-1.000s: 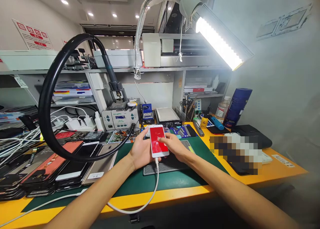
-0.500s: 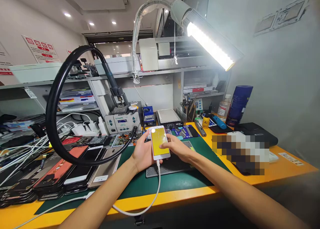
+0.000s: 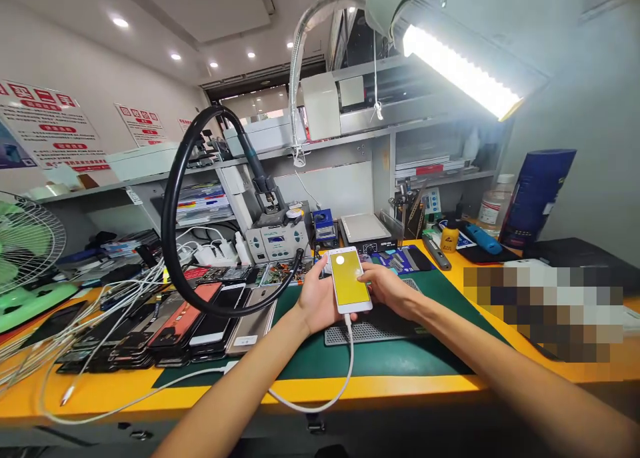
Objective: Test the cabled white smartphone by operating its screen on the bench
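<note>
Grip: slim white rectangular phone (image 3: 351, 280) clamped by left hand (image 3: 317, 297), palm and fingers behind it, thumb along its left edge. Right hand (image 3: 387, 291) set at the right edge, thumb tip touching there or just on the glass; whether the phone is also pinched by its hidden fingers cannot be told.
Phone position: held over grey perforated pad (image 3: 345, 337) and dark green flat mat (image 3: 400, 365), screen toward the head camera, top leaned slightly left.
Cable risk: white round-section cable (image 3: 351, 361) plugged into the phone's bottom end, its loop dipping across the front edge of yellow table (image 3: 445, 382) and passed over by the left forearm. If the loop is caught by that arm, the plug could be tugged out or its socket strained.
Drop risk: phone could be let slip onto the pad if the left fingers are loosened while the edge is pushed by the right thumb.
Lamp risk: marks on the glass might be missed if glare is thrown by bright white tube-shaped lamp (image 3: 460, 71).
Screen look: lit plain yellow, white borders above and below; pale round spot at upper left, reflection or display not tellable; no crack made out.
</note>
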`<state>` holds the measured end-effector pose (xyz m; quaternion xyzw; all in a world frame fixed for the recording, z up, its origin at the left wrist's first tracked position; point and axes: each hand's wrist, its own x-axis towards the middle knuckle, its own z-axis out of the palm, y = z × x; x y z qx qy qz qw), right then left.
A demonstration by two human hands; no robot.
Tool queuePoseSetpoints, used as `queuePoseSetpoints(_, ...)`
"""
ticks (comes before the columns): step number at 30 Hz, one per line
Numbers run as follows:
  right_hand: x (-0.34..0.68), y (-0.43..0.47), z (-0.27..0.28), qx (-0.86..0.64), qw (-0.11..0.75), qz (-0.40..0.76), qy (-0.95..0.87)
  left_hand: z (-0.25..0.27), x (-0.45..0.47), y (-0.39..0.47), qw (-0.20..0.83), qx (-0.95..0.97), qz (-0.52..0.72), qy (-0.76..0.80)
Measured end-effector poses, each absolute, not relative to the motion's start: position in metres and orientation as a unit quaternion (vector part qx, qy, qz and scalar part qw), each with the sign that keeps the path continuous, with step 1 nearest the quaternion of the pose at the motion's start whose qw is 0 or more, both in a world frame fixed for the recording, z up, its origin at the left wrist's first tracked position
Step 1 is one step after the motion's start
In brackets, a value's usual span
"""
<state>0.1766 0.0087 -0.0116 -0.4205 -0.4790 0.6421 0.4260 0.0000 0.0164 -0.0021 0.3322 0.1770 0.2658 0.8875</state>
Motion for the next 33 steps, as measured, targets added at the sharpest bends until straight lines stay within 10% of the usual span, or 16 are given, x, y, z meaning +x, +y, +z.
queuePoseSetpoints(33, 0.171, 0.0, -0.012, -0.474, 0.418, 0.471, -0.616, -0.002, 0.001, 0.017, 0.881, 0.329, 0.274, 0.202)
